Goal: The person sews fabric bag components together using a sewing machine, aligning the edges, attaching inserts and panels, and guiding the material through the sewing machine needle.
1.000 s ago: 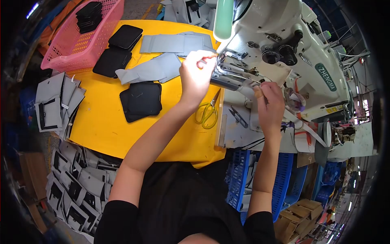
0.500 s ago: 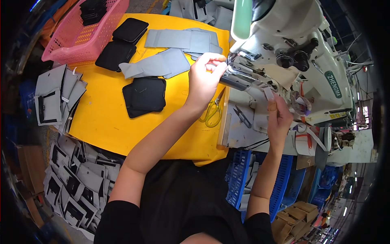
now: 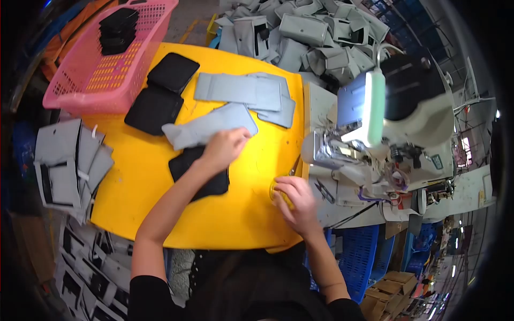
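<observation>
My left hand (image 3: 225, 150) has its fingers pinched at the right end of a grey fabric piece (image 3: 206, 125). Beneath that wrist lies a stack of black padded pieces (image 3: 219, 184), partly covered by my forearm. Over the yellow-handled scissors (image 3: 274, 188), at the right edge of the yellow table cover (image 3: 134, 184), my right hand (image 3: 296, 200) curls its fingers around the handles; the hand is slightly blurred. The scissor blades point away from me. More grey fabric pieces (image 3: 238, 88) are stacked farther back.
A sewing machine (image 3: 326, 150) stands at the right, with small snips (image 3: 325, 191) on its bed. Black pieces (image 3: 174, 72) and a pink basket (image 3: 115, 99) sit back left. Grey sewn panels (image 3: 56, 160) hang at the left edge; grey bags (image 3: 305, 29) pile up behind.
Both hands have left the sewing machine. My left hand moved left to the grey pieces; my right hand came down to the scissors. The view has shifted, showing more of the background.
</observation>
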